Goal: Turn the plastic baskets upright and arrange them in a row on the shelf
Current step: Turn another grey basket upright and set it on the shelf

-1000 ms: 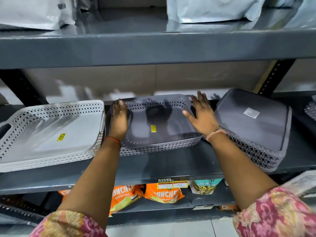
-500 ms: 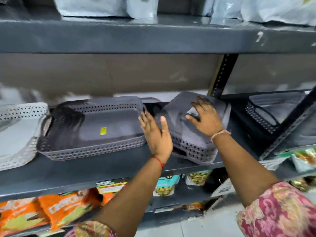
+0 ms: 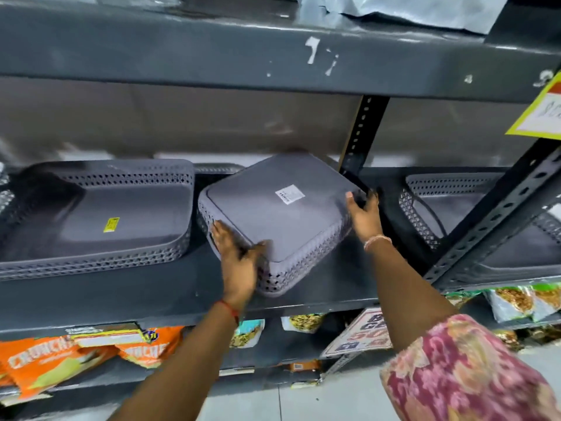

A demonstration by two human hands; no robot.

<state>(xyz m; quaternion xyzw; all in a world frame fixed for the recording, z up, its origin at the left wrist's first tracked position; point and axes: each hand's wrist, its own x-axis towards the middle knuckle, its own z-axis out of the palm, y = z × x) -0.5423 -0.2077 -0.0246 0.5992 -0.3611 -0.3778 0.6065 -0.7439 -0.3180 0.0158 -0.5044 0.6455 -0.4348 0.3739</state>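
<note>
Both hands grasp overturned grey basket (image 3: 282,220) between them; left hand (image 3: 239,262) at near corner, right hand (image 3: 364,218) at far edge; flipping risks clipping upright basket (image 3: 100,217) left of left hand, or slipping off shelf (image 3: 136,296) edge.

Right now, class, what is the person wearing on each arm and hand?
The left hand is bare, with a thin red thread around its wrist. The right hand is bare too, with a pale pinkish bangle at the wrist and a pink floral patterned sleeve on the upper arm.
</note>
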